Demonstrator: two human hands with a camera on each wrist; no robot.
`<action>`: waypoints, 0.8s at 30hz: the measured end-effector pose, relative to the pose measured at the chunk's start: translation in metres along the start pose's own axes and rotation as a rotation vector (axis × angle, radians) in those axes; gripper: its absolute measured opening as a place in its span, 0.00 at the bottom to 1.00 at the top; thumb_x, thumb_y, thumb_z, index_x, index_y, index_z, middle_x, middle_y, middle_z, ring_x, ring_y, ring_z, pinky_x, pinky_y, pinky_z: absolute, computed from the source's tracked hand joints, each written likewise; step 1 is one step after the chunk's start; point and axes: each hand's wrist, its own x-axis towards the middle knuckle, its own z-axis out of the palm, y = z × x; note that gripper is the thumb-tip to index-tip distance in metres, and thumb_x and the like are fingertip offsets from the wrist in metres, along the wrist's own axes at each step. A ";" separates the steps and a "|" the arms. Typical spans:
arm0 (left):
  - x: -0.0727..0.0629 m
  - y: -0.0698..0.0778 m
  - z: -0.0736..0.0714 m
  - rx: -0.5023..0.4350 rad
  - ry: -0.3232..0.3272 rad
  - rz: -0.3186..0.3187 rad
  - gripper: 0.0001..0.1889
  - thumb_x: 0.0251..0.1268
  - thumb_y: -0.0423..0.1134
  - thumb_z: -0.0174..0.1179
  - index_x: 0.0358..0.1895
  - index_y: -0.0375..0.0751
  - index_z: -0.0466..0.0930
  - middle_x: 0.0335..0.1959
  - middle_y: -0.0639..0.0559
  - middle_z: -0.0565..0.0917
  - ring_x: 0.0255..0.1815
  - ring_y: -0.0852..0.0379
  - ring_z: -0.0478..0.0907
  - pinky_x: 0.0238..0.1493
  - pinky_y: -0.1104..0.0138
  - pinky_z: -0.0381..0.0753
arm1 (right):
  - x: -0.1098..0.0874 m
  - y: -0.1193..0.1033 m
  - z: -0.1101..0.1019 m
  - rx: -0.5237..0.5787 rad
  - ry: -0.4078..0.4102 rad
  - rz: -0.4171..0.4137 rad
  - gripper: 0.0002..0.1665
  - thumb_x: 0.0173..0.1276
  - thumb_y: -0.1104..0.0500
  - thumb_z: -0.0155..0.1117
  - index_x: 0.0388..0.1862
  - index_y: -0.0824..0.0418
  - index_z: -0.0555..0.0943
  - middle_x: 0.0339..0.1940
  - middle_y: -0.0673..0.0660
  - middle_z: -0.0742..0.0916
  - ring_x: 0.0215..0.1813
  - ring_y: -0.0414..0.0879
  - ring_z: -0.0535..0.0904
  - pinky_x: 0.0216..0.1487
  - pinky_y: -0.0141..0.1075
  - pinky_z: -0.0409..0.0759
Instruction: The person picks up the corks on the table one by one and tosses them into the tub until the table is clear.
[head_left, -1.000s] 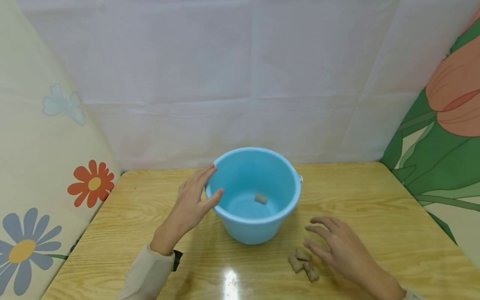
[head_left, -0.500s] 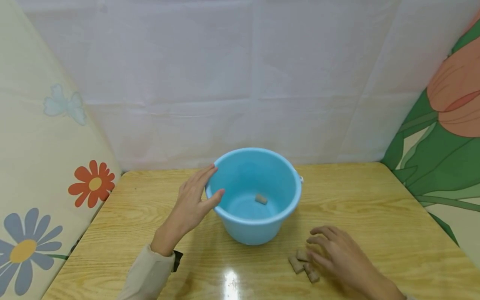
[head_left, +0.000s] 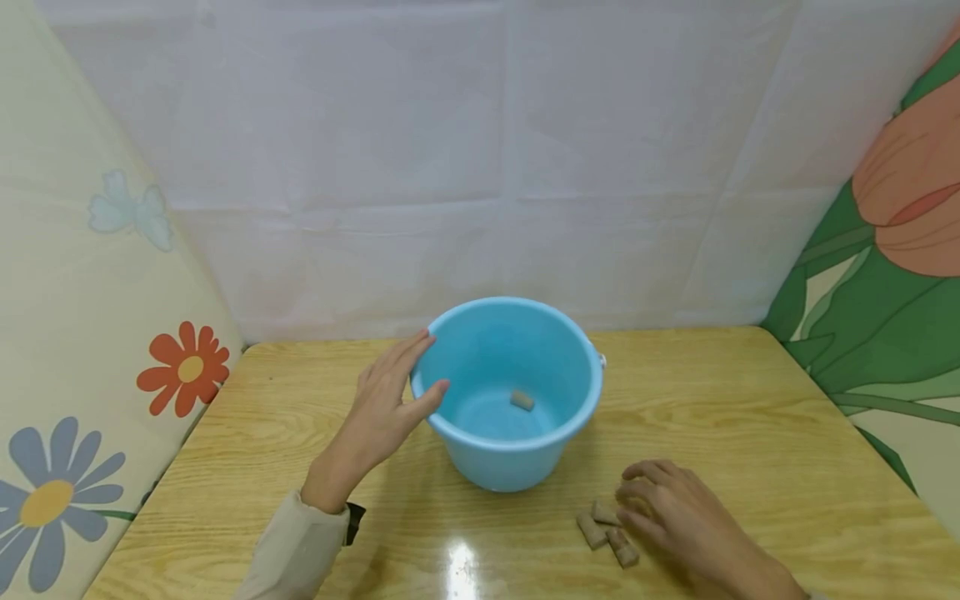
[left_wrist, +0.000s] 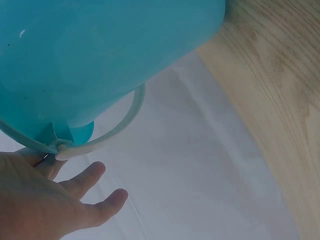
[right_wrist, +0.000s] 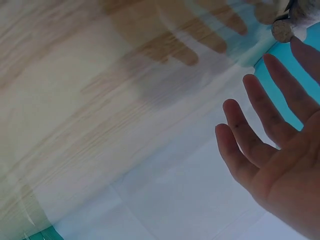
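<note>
A light blue plastic bucket (head_left: 501,467) stands on the wooden table (head_left: 300,433). At its left rim rests my left hand (head_left: 386,400), thumb over the edge and fingers extended; in the left wrist view two fingers (left_wrist: 85,180) stretch free beside the handle joint. A single cork (head_left: 522,400) lies on the bucket's floor. Three more corks (head_left: 592,530) lie together in front of the bucket, to its right. Beside them is my right hand (head_left: 678,521), fingers loosely bent. The right wrist view shows a cork's round end (right_wrist: 282,31) right at a fingertip.
Behind the table hangs a white cloth (head_left: 502,167). Flower-printed panels flank it, with daisies (head_left: 48,504) on the left and a large tulip (head_left: 907,175) on the right. The bucket's pale handle (left_wrist: 125,120) hangs outside its wall.
My right hand has lowered slightly and come closer to the corks, its fingers bending a little more. One cork shifts slightly at the fingertips. The left hand and bucket stay put.
</note>
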 end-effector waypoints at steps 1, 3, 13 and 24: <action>0.000 0.000 0.000 0.000 0.000 0.000 0.35 0.70 0.56 0.55 0.77 0.50 0.61 0.78 0.52 0.61 0.80 0.45 0.55 0.70 0.38 0.49 | 0.000 0.000 0.000 -0.001 0.002 -0.004 0.06 0.62 0.50 0.71 0.37 0.47 0.88 0.48 0.50 0.86 0.53 0.51 0.80 0.51 0.53 0.80; 0.000 0.000 0.000 -0.001 -0.002 0.000 0.34 0.70 0.56 0.55 0.77 0.50 0.61 0.78 0.52 0.61 0.80 0.45 0.54 0.70 0.38 0.49 | 0.000 0.001 0.001 0.000 0.005 -0.010 0.06 0.62 0.49 0.71 0.36 0.47 0.89 0.47 0.49 0.86 0.53 0.50 0.80 0.50 0.53 0.80; 0.000 0.000 0.000 0.003 -0.001 -0.004 0.34 0.70 0.55 0.55 0.77 0.50 0.61 0.78 0.53 0.61 0.79 0.45 0.55 0.71 0.38 0.49 | 0.000 0.007 0.002 0.029 -0.060 -0.100 0.09 0.63 0.43 0.68 0.35 0.45 0.89 0.44 0.46 0.87 0.49 0.51 0.82 0.47 0.52 0.80; 0.000 0.000 0.000 0.003 -0.004 -0.006 0.35 0.70 0.56 0.55 0.77 0.50 0.61 0.78 0.53 0.61 0.80 0.45 0.54 0.71 0.37 0.49 | 0.001 0.006 0.002 0.036 -0.065 -0.087 0.03 0.63 0.50 0.70 0.34 0.45 0.88 0.44 0.46 0.87 0.49 0.51 0.82 0.48 0.53 0.80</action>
